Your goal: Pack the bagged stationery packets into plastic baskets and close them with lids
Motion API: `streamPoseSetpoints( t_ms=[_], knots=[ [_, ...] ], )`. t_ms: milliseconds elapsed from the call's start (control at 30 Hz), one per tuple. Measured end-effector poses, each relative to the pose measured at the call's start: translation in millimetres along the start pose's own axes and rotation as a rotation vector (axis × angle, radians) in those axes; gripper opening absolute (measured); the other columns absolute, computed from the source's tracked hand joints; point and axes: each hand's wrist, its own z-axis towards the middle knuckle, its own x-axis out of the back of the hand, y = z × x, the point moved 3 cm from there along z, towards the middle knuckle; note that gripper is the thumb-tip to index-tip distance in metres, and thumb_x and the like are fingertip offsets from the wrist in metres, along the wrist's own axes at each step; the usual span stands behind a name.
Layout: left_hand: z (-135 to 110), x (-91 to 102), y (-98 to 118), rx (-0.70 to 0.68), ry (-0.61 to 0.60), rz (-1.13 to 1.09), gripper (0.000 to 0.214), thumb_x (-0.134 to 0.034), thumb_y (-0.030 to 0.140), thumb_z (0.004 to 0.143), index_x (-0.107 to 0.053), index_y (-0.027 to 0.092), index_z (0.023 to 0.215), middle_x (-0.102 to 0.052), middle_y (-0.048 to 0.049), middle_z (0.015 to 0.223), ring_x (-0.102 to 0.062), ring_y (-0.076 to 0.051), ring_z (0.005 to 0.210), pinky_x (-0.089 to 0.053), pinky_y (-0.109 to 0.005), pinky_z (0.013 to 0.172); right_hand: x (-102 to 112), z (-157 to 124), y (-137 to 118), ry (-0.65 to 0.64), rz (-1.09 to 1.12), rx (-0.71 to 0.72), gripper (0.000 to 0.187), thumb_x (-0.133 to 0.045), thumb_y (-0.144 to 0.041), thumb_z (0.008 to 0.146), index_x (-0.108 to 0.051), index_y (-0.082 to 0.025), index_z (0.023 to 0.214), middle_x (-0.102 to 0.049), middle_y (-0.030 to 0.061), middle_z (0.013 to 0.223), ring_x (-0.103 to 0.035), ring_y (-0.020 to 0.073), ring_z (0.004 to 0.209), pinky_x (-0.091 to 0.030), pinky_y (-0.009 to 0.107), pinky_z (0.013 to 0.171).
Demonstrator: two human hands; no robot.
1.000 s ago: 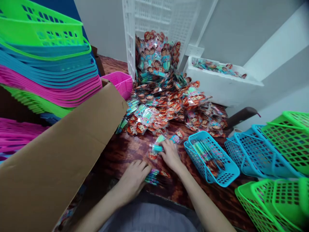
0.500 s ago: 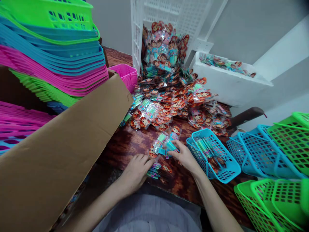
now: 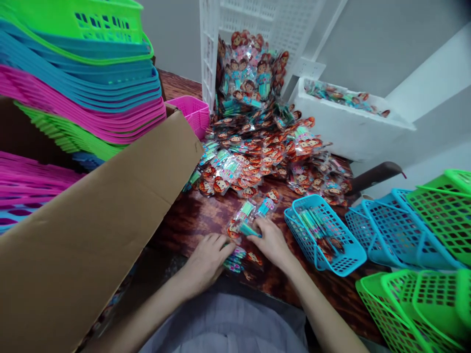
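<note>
My left hand (image 3: 206, 259) rests palm down on the dark wooden table (image 3: 198, 220), fingers curled on a small stack of packets (image 3: 239, 259) at the near edge. My right hand (image 3: 271, 241) lies just right of it, fingertips pinching a teal packet (image 3: 250, 229) beside two loose packets (image 3: 253, 212). A large heap of cartoon-girl packets (image 3: 265, 152) covers the table behind. A blue basket (image 3: 326, 235) holding a few packets stands right of my right hand.
A brown cardboard flap (image 3: 95, 230) slopes across the left. Stacked green, blue and pink baskets (image 3: 81, 83) rise behind it. More blue (image 3: 390, 230) and green baskets (image 3: 415, 304) stand at the right. A white crate (image 3: 257, 24) and white foam box (image 3: 349, 122) sit behind the heap.
My right hand drew back from the blue basket toward my left hand and now pinches a teal packet by the loose ones. My left hand stayed on the stack.
</note>
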Motion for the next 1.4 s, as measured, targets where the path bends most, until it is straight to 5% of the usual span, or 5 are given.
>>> streamPoseSetpoints(
  t_ms=[200,400,1000,1233,1400],
  knots=[
    [-0.2,-0.9,-0.4,-0.106,0.169,0.132,0.049,-0.056,0.006,0.08,-0.054,0.021,0.127,-0.015,-0.0139,0.162,-0.01,-0.036,0.15,-0.017,-0.058,0.119,-10.2,-13.6,-33.4,-0.065,0.09,-0.012,0.014,-0.062,-0.017,0.086,-0.061,-0.02,0.1,-0.068,0.0052,0.099,-0.063,0.0213,0.091,-0.04,0.029,0.078],
    [-0.6,-3.3,-1.2,-0.162,0.026,0.158,0.034,-0.054,0.013,0.086,-0.056,0.021,0.119,-0.055,-0.0114,0.129,-0.05,-0.027,0.123,-0.017,-0.057,0.12,-5.4,3.0,-23.9,-0.247,0.452,0.103,0.028,-0.048,-0.035,0.098,-0.067,-0.019,0.084,-0.069,0.0012,0.083,-0.062,0.0179,0.08,-0.045,0.026,0.073],
    [-3.3,8.7,-2.6,0.007,-0.097,0.086,0.056,-0.055,0.008,0.078,-0.045,0.021,0.132,-0.054,-0.009,0.122,-0.049,-0.027,0.108,-0.041,-0.041,0.095,39.6,48.4,23.5,-0.006,-0.181,-0.036,0.016,-0.059,-0.014,0.083,-0.071,-0.019,0.093,-0.067,0.0127,0.103,-0.056,0.0272,0.103,-0.039,0.038,0.089],
    [-8.5,0.4,-1.4,0.045,-0.093,0.126,0.056,-0.055,0.01,0.078,-0.044,0.019,0.132,-0.056,-0.0102,0.122,-0.05,-0.029,0.11,-0.042,-0.044,0.097,-8.4,54.1,17.8,0.101,0.452,-0.192,0.017,-0.059,-0.033,0.084,-0.066,-0.018,0.081,-0.07,0.0024,0.078,-0.063,0.02,0.072,-0.047,0.03,0.069],
    [-7.8,-0.8,0.6,0.071,-0.119,0.154,0.055,-0.055,0.006,0.076,-0.046,0.02,0.129,-0.055,-0.0109,0.12,-0.052,-0.029,0.11,-0.045,-0.043,0.094,-36.8,42.1,-9.4,0.186,0.332,-0.088,0.005,-0.065,-0.026,0.082,-0.066,-0.021,0.083,-0.066,0.0079,0.125,-0.05,0.0278,0.121,-0.04,0.043,0.1]
  ],
)
